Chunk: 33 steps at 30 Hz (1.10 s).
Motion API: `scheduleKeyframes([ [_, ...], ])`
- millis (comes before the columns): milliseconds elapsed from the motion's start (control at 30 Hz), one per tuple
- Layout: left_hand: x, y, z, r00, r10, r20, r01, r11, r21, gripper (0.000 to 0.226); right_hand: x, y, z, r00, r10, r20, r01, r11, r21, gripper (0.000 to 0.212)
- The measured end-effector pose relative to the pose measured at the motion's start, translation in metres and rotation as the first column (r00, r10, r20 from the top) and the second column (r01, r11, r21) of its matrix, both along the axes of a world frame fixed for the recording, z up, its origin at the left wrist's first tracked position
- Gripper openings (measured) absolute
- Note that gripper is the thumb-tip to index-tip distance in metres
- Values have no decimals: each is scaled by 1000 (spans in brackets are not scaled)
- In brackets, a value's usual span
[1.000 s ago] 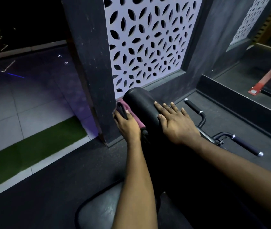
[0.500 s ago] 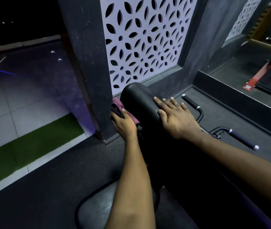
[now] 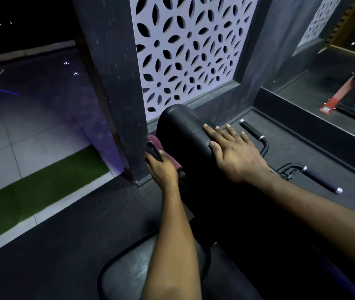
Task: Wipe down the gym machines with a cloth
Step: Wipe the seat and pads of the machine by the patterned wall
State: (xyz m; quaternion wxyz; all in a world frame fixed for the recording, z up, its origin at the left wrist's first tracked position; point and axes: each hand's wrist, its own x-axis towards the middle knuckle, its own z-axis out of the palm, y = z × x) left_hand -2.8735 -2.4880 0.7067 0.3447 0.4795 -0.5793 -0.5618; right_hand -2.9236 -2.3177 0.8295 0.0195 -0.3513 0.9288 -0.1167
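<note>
The maroon cloth [image 3: 154, 141] sits against the left side of the machine's black padded roller [image 3: 180, 131], low on its flank, squeezed into the narrow gap between the pad and the dark pillar [image 3: 116, 83] just beside it. The left hand [image 3: 162, 169] grips the cloth, fingers curled round a bunched fold with a fingertip showing on top, and holds it to the pad's side edge. There is little room on that side: the pillar's corner stands close to the knuckles.

The right hand [image 3: 235, 154] lies open and flat on the roller's top right – fingers straight and spread, thumb along the curved surface, holding nothing. Past its fingertips the pad curves down toward the wall.

To the right of the pad two dark-gripped handles stick out over the floor – the upper handle [image 3: 251, 129] near the right fingertips, the lower handle [image 3: 321, 180] beside the right wrist, both with metal end caps. That side is more open, down to a raised dark ledge.

Below both forearms is the rounded edge of a black seat [image 3: 129, 273]. Behind the roller stands a white cut-out lattice panel [image 3: 185, 50]. The black rubber floor [image 3: 74, 217] runs left to a white border, a green turf strip [image 3: 31, 189] and pale tiles. A red frame piece [image 3: 341, 94] lies far right.
</note>
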Motion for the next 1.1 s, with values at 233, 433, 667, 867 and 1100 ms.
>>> scheduleKeyframes([
  [233, 6, 7, -5, 1000, 14, 4, -14, 1000, -19, 60, 0, 0, 0, 1000, -1, 7, 1, 1000, -5, 55],
  [433, 8, 2, -3, 998, 12, 57, -15, 999, 43, 60, 0, 0, 0, 1000, -4, 11, 4, 1000, -7, 56],
  [667, 8, -2, 0, 992, 47, 118, -59, 993, 104, 56, -2, 0, 0, 1000, 1, 12, -1, 1000, -15, 55],
  [867, 9, 3, -16, 995, 18, 94, -31, 990, 140, 65, -1, -1, 0, 1000, 5, 14, -4, 1000, -17, 55],
  [1100, 12, 15, -45, 999, -8, 53, 1, 991, 137, 70, -2, 1, -3, 1000, -3, 5, 3, 1000, -21, 55],
])
